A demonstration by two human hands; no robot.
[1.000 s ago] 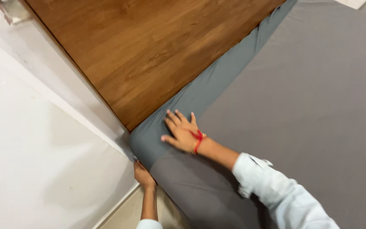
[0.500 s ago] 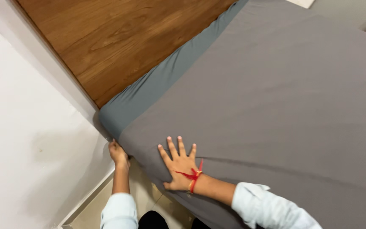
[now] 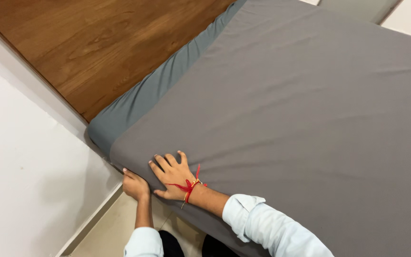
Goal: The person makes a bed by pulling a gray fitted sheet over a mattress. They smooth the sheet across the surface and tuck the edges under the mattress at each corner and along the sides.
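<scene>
I see my right hand (image 3: 171, 177) lying on the grey sheet (image 3: 300, 119) at the near corner of the bed (image 3: 120, 116), fingers curled a little with the tips pressing into the cloth, palm down, gripping nothing I can make out. A red thread bracelet (image 3: 190, 186) sits at that wrist, and a pale blue sleeve (image 3: 267, 228) covers the forearm behind it. My left hand (image 3: 135, 185) is just beside the right, lower down at the side of the same corner, closed around the hanging edge of the grey sheet where it meets the bed's side; the fingertips are hidden under the fabric, so I cannot tell how much cloth is pinched. The grey sheet spreads over nearly the whole top of the bed, with soft creases running away from my right hand toward the far side. Along the head edge a strip of teal-grey cover (image 3: 167, 78) shows uncovered, running up to the wooden headboard (image 3: 96, 43). The white wall (image 3: 29, 181) stands close to the corner, and a beige tiled floor (image 3: 108, 233) shows below my left arm.
</scene>
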